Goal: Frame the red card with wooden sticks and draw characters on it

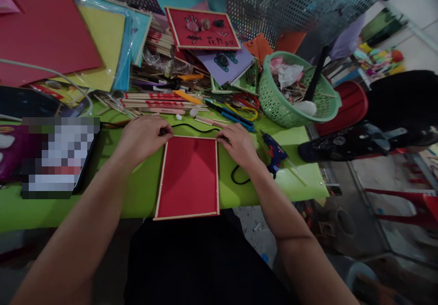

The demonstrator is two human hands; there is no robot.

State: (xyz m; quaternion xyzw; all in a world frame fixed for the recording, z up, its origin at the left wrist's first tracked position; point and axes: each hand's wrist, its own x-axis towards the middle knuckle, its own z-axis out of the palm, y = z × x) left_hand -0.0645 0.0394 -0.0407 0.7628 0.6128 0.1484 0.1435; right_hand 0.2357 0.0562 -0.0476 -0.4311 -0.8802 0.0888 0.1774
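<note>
A red card (191, 177) framed with thin wooden sticks lies on the green tabletop, close to its front edge. Along the card's far edge runs a wooden stick (195, 137). My left hand (145, 134) pinches this stick at the far left corner, fingers closed. At the far right corner, my right hand (239, 144) has its fingertips closed on the other end. Just right of my right hand lies a dark blue glue gun (274, 153) with a black cord. The fingertips partly hide both corners.
Behind the card lie bundled sticks (150, 102), blue-handled pliers (236, 116) and scissors (248, 102). A green basket (284, 109) of scraps stands back right. A finished-looking red picture (205, 29) leans at the back. A phone-like device (61, 157) is at left, below coloured sheets (44, 36).
</note>
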